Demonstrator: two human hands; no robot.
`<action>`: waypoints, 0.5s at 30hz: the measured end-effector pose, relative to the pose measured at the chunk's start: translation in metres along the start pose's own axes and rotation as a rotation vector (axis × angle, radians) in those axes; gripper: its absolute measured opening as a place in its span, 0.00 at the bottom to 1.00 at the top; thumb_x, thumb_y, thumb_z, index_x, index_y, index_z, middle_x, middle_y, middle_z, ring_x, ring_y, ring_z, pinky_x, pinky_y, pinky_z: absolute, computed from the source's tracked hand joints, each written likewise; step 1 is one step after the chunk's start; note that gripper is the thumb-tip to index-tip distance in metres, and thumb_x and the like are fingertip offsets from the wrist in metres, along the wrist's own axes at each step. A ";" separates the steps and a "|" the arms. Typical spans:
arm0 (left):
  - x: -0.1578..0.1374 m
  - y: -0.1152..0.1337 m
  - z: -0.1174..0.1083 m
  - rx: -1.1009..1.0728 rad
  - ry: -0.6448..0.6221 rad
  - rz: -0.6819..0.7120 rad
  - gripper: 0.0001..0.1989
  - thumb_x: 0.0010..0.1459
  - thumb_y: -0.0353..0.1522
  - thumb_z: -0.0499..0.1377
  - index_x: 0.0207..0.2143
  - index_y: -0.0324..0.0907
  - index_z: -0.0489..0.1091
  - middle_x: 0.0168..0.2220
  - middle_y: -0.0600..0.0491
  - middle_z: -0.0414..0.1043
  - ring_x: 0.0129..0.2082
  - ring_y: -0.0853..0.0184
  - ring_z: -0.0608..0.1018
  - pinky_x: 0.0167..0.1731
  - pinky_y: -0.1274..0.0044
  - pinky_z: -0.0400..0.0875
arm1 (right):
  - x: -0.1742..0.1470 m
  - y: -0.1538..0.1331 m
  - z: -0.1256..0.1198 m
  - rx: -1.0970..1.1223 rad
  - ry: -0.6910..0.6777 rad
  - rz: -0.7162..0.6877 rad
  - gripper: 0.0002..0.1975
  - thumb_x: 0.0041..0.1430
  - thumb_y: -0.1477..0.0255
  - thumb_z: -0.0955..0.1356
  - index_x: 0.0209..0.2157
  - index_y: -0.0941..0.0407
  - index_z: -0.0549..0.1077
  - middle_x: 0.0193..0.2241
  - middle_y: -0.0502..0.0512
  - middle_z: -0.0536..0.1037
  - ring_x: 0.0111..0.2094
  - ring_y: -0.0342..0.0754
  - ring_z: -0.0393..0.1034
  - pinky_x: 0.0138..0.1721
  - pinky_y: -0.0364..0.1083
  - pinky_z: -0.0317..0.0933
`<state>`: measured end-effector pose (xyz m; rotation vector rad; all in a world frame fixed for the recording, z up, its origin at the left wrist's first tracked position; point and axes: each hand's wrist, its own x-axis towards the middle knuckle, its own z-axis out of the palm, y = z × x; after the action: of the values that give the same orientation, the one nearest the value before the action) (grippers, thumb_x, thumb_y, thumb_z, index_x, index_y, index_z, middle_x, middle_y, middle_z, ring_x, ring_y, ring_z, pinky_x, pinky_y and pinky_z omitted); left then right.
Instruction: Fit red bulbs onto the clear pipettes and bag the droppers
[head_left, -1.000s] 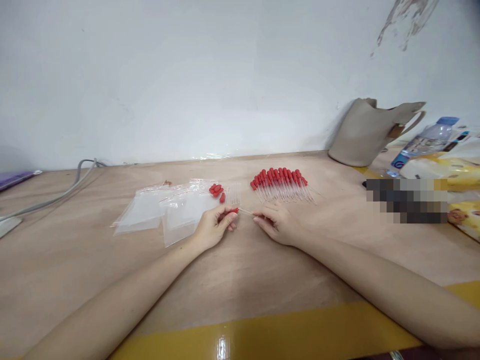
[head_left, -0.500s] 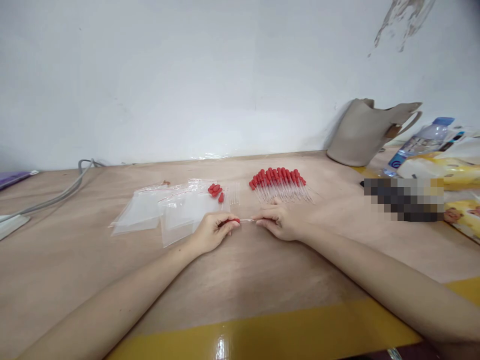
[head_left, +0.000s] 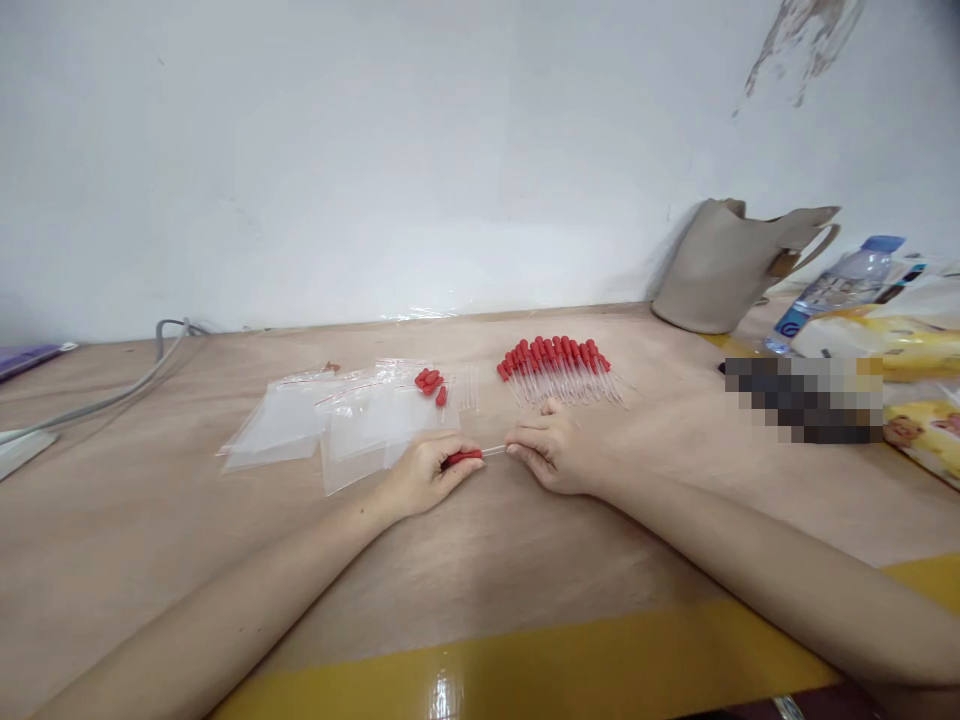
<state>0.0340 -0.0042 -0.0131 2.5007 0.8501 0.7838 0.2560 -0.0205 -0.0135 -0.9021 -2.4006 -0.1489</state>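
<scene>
Between its thumb and fingers my left hand (head_left: 435,473) pinches a red rubber bulb (head_left: 463,457). A thin clear dropper tube (head_left: 493,450) runs from the bulb's right end into the closed fingertips of my right hand (head_left: 551,450). Just beyond the hands lie a small pile of loose red bulbs (head_left: 429,381) on clear zip bags (head_left: 367,425) and several bare clear tubes (head_left: 469,387). A row of droppers with red bulbs (head_left: 555,365) is spread out behind my right hand, bulbs toward the wall.
More zip bags (head_left: 277,425) lie to the left, near a grey cable (head_left: 142,380). At the right stand a beige bag (head_left: 720,270) and a tilted water bottle (head_left: 840,290), beside yellow packages (head_left: 892,340). A blurred-out dark object (head_left: 810,400) lies in front of them.
The red bulb shows more fully in my left hand's grip, and less tube is visible between the hands. Both hands have shifted slightly toward me.
</scene>
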 end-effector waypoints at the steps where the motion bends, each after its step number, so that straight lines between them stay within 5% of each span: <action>1: 0.000 0.000 0.000 0.006 0.001 0.007 0.11 0.59 0.37 0.52 0.33 0.41 0.71 0.26 0.53 0.70 0.26 0.70 0.70 0.29 0.78 0.64 | 0.000 -0.001 0.000 -0.003 -0.010 0.006 0.13 0.61 0.73 0.57 0.30 0.57 0.71 0.22 0.51 0.72 0.22 0.41 0.58 0.33 0.46 0.45; 15: -0.001 -0.003 0.002 0.097 -0.009 0.058 0.11 0.60 0.36 0.52 0.34 0.39 0.71 0.28 0.51 0.70 0.28 0.70 0.71 0.30 0.78 0.64 | 0.011 -0.012 0.003 0.086 -0.175 0.162 0.14 0.60 0.73 0.58 0.24 0.57 0.68 0.21 0.49 0.72 0.22 0.41 0.59 0.34 0.45 0.46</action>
<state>0.0330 -0.0034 -0.0161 2.6228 0.8346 0.7659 0.2400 -0.0225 -0.0093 -1.1036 -2.4578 0.0983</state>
